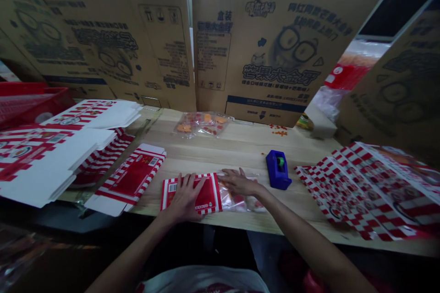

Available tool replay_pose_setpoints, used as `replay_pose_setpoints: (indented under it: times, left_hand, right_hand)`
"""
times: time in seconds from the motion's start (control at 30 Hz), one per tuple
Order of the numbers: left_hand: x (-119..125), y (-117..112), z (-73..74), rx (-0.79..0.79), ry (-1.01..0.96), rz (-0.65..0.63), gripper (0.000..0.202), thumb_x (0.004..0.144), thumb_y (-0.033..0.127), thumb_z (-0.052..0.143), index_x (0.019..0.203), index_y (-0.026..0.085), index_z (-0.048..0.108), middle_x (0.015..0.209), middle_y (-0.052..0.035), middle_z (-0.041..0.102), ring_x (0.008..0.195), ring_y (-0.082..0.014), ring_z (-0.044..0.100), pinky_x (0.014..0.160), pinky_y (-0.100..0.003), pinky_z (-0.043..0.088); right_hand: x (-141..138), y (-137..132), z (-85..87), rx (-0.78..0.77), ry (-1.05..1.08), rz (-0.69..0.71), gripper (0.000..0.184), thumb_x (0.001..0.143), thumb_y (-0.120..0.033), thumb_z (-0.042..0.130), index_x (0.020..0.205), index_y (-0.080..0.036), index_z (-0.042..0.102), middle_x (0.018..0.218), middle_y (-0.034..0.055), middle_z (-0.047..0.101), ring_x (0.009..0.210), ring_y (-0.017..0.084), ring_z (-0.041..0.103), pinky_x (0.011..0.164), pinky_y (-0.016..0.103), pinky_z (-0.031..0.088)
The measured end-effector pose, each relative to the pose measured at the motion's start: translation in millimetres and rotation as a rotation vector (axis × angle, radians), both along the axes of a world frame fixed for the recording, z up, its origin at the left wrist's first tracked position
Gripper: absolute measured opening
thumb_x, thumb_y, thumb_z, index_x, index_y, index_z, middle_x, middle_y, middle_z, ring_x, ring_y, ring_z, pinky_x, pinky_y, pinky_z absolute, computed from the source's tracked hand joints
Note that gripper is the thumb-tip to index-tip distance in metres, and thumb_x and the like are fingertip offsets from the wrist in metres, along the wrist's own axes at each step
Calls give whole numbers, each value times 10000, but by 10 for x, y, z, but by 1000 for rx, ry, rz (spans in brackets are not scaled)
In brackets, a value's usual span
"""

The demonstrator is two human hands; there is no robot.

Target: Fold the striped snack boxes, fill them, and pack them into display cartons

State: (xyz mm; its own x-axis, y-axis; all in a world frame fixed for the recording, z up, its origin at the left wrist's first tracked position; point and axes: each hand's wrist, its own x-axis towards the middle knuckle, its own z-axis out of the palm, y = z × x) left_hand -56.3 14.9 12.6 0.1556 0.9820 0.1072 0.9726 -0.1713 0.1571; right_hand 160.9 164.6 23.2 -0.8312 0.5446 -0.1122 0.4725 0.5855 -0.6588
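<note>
Left hand [185,197] lies flat, fingers spread, palm down on a red-and-white striped flat carton [192,194] at the near edge of the pale wood-grain table [233,149]. Right hand [239,183] also lies flat and spread, pressing a crinkly clear plastic bag [240,199] that sticks out of the carton's right end. Glossy blue plastic tape dispenser [278,169] sits just right of it. Striped flat cartons [51,146] are stacked at left, checkered sheets [360,187] at right.

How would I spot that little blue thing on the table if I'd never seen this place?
Start at the long pale wooden table before the cardboard cartons. Just beyond the person's right hand sits a small blue plastic tape dispenser. It is the only solid blue item among red-and-white striped packaging.
</note>
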Motion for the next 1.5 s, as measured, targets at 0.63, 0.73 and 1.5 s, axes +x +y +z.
replay_pose_setpoints:
  times: [0.63,0.73,1.5]
  left_hand:
    - [114,78,-63,-125,-15,-3,1161,467,603,753,1456,165,331,1412,-240,391,1300,-431,332,1092,-628,153]
    - [193,91,-73,-106,-33,-20,1146,481,626,738,1450,162,338,1400,-245,398,1293,-436,335,1086,-636,155]
    - [254,-167,-37,79,-775,323,709,791,404,587,1415,170,346,1247,-148,529,1156,-297,516,985,-468,435]
  right_hand:
    - [601,-392,-368,-249,404,-868,660,830,-605,471,1324,-168,486,1101,117,696,950,262,675,889,418,518]
    - [266,-516,-384,-407,518,-788,597,817,-574,531,1271,-187,517,1027,100,713,859,251,681,776,405,552]
    - [-116,-937,-394,-568,920,-778,427,747,-429,699,1041,-262,437,991,48,677,822,221,675,720,361,562]
